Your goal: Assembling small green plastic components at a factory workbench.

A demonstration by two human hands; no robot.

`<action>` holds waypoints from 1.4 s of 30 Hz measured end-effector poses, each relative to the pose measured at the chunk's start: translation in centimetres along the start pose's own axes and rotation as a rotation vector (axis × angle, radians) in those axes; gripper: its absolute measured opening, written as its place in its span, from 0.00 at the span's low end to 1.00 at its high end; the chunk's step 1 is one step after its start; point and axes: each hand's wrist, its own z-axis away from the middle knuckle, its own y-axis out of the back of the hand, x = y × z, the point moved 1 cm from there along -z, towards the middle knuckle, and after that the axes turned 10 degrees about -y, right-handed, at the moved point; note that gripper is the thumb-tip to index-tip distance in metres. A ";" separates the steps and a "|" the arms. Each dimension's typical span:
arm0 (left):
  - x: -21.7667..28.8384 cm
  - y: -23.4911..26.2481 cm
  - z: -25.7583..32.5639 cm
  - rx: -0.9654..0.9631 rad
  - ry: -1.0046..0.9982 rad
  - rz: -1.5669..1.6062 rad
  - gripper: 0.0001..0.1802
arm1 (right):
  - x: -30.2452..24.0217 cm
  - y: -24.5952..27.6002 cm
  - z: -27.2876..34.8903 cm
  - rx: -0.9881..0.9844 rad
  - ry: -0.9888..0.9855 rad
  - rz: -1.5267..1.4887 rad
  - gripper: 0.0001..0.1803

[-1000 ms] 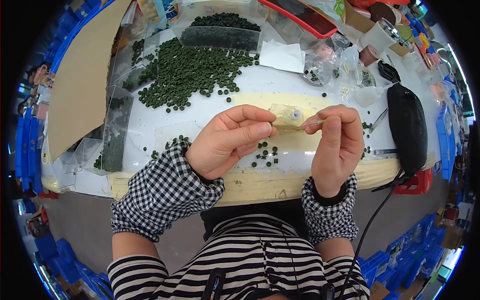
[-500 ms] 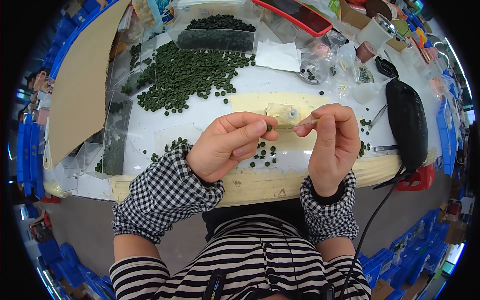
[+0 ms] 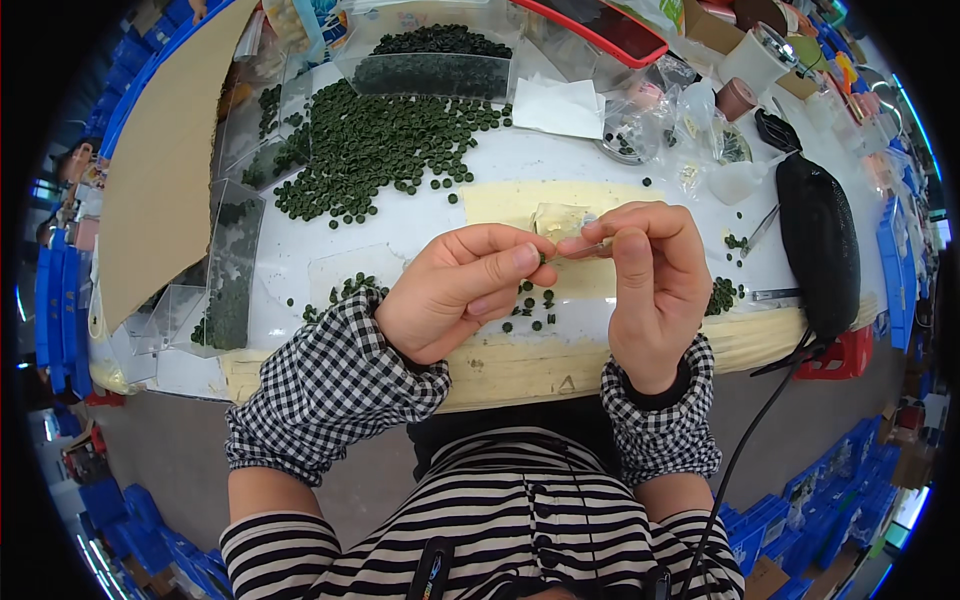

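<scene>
Between thumb and forefinger, my left hand [image 3: 450, 290] pinches a small dark green round piece [image 3: 543, 259], mostly covered by the fingertips. My right hand [image 3: 655, 295] is closed on a slim pale stick-like tool [image 3: 604, 244], its tip up against the green piece. Whether that tip goes into the piece I cannot tell. Just behind the fingers sits a yellowish block [image 3: 553, 216] on a cream-coloured strip. Several loose green pieces [image 3: 530, 302] lie on the table below my hands, and a big pile of them [image 3: 385, 150] spreads to the far left.
Clear bins of green pieces [image 3: 435, 78] stand behind the pile and at the left, beside a cardboard sheet [image 3: 165, 160]. A white paper [image 3: 558, 107] and a red-cased phone [image 3: 600, 30] lie at the back. On the right are a black pouch [image 3: 818, 240] and metal tweezers [image 3: 764, 226].
My right hand has moved left, bringing its fingertips and the slim tool up close to my left fingertips. My left hand has stayed almost still, keeping its pinch on the green piece.
</scene>
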 end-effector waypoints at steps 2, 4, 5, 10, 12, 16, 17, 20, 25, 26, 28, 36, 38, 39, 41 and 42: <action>0.0 0.0 0.0 0.000 0.001 0.006 0.09 | 0.0 0.1 0.0 -0.002 0.005 0.032 0.07; 0.0 0.0 0.0 0.002 0.000 0.003 0.09 | 0.0 0.1 -0.1 -0.005 0.012 0.080 0.07; 0.0 0.0 0.0 0.003 0.000 0.001 0.09 | 0.0 0.1 -0.1 -0.006 0.011 0.083 0.07; 0.1 -0.1 0.1 0.009 0.005 -0.007 0.09 | -0.1 0.0 0.0 0.045 -0.021 -0.024 0.06; 0.1 -0.1 0.1 0.014 -0.002 -0.031 0.09 | -0.2 0.2 -0.1 0.146 0.019 0.018 0.05; 0.2 -0.1 0.0 0.040 -0.015 -0.077 0.09 | 0.3 1.8 -0.9 0.331 0.253 0.560 0.04; 0.3 -0.2 0.0 0.049 -0.014 -0.080 0.09 | 0.3 1.8 -1.0 0.334 0.282 0.650 0.04; 0.4 -0.4 0.0 0.125 -0.052 -0.048 0.08 | 0.2 1.6 -1.5 0.305 0.333 0.887 0.05; 0.3 -0.1 -0.1 0.112 -0.059 -0.072 0.09 | 0.2 1.9 -1.4 0.218 0.264 0.996 0.07; 0.4 -0.2 -0.1 0.116 -0.056 -0.075 0.10 | 0.1 2.0 -1.4 0.226 0.252 0.978 0.07; 0.5 0.0 0.0 0.100 -0.053 -0.129 0.11 | -0.8 3.1 -0.8 0.276 0.224 0.978 0.08; 0.5 -0.1 0.0 0.065 -0.066 -0.131 0.12 | -2.6 10.0 2.2 0.207 0.002 1.260 0.04; 0.2 0.0 -0.1 0.091 -0.077 -0.128 0.12 | -2.4 10.5 2.6 0.156 -0.046 1.332 0.04; 0.2 0.0 0.0 0.104 -0.082 -0.121 0.12 | -2.2 10.4 2.7 0.141 -0.044 1.329 0.04; 0.2 0.1 0.1 0.118 -0.091 -0.120 0.11 | -1.6 10.3 2.4 0.111 -0.038 1.322 0.04; 0.2 0.1 0.0 0.112 -0.089 -0.125 0.11 | -1.4 10.2 2.3 0.141 -0.035 1.334 0.04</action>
